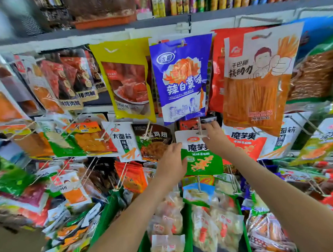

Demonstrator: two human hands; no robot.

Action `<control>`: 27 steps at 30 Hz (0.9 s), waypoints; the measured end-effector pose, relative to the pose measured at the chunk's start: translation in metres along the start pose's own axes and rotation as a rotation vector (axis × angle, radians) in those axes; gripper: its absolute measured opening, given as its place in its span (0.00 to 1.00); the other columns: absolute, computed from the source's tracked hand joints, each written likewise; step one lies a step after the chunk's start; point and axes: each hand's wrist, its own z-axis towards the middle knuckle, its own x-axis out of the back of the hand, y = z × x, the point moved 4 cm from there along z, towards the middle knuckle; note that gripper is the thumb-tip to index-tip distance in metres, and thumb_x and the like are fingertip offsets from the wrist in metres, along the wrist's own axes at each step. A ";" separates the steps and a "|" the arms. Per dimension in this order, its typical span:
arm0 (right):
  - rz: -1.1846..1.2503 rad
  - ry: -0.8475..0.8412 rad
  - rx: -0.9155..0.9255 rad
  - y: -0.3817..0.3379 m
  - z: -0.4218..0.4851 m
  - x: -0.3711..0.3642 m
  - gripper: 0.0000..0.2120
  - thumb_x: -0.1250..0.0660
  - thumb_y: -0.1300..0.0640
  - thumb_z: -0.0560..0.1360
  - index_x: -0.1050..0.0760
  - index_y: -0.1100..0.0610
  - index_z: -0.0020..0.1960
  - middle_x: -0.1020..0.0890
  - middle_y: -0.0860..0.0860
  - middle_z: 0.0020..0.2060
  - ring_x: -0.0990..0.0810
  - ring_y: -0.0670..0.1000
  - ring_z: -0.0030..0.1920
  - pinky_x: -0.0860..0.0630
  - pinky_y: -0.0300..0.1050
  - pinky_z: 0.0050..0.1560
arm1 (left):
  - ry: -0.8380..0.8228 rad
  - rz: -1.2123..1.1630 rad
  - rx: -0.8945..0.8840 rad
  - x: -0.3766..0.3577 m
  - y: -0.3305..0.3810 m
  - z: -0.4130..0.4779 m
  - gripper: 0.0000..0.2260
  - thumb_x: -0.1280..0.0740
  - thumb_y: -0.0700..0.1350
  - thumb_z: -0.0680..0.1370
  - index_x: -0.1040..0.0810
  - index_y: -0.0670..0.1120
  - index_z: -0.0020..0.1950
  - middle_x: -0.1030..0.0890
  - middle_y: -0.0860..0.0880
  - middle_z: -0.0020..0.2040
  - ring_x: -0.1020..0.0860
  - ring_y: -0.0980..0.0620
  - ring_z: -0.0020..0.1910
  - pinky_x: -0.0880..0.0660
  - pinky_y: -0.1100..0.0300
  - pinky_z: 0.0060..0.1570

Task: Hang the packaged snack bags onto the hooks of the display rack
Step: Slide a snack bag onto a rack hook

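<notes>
The green-and-white snack bag (200,157), directly below the blue bag (180,80), sits on its hook (200,131). The left hand (171,160) grips its left edge and the right hand (215,136) pinches its header. This 1 looks nearly hung; letting go remains. Further below the blue bag, green bins (188,237) hold more loose packs.
</notes>
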 end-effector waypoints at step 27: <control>0.432 0.335 -0.358 -0.037 -0.047 -0.029 0.14 0.34 0.67 0.72 0.36 0.60 0.53 0.28 0.51 0.34 0.30 0.51 0.32 0.35 0.45 0.29 | 0.148 0.142 -0.497 0.030 -0.051 0.014 0.25 0.34 0.48 0.77 0.35 0.42 0.72 0.31 0.45 0.69 0.33 0.47 0.68 0.39 0.56 0.68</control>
